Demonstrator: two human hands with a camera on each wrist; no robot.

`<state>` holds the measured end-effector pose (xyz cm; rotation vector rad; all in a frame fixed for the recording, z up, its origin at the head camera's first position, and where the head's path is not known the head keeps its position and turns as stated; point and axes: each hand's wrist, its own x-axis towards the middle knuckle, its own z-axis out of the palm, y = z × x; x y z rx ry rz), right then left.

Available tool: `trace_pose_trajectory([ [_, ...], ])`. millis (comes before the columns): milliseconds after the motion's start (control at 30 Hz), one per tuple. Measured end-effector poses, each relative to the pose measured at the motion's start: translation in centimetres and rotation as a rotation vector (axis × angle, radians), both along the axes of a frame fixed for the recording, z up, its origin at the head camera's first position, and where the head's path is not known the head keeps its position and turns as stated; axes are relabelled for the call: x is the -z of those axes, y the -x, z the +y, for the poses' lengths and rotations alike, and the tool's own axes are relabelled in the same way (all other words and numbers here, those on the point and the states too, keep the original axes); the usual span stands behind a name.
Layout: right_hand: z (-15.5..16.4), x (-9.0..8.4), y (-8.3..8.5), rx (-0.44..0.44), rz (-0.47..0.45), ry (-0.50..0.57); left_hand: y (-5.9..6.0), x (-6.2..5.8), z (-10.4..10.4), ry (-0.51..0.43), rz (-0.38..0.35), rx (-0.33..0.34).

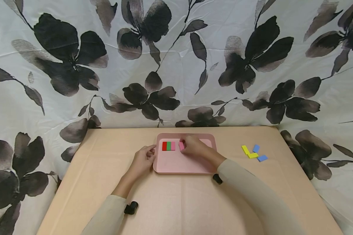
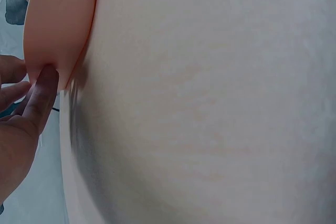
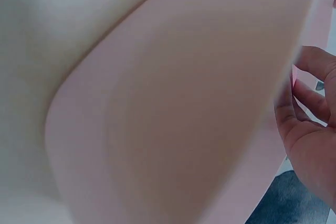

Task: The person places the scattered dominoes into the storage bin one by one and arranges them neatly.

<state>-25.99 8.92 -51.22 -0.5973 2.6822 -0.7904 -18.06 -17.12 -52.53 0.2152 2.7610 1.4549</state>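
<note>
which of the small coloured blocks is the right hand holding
The bright pink block on the pink tray, pinched by the right hand. It sits apart from the red, green and pale pink row.

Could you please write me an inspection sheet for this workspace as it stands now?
Surface: beige table, smooth.
Job's things: pink tray holding a red, green and pink tile row; a pink tile beside the row.
Clutter: yellow tiles and blue tiles loose on the table, right of the tray.
Hands: left hand grips the tray's left edge; right hand pinches the pink tile.
Cables: nothing seen.
Surroundings: white cloth with dark flowers behind and beside the table.
</note>
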Motion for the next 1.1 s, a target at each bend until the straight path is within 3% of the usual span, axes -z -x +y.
trace_pose_trajectory([
  [300, -1.3, 0.7, 0.0, 0.052, 0.011, 0.004, -0.1, 0.0, -0.1, -0.004, 0.017, 0.0],
  [1100, -1.5, 1.7, 0.0, 0.073, 0.053, 0.074, 0.1, 0.2, 0.2, 0.001, 0.03, -0.007],
])
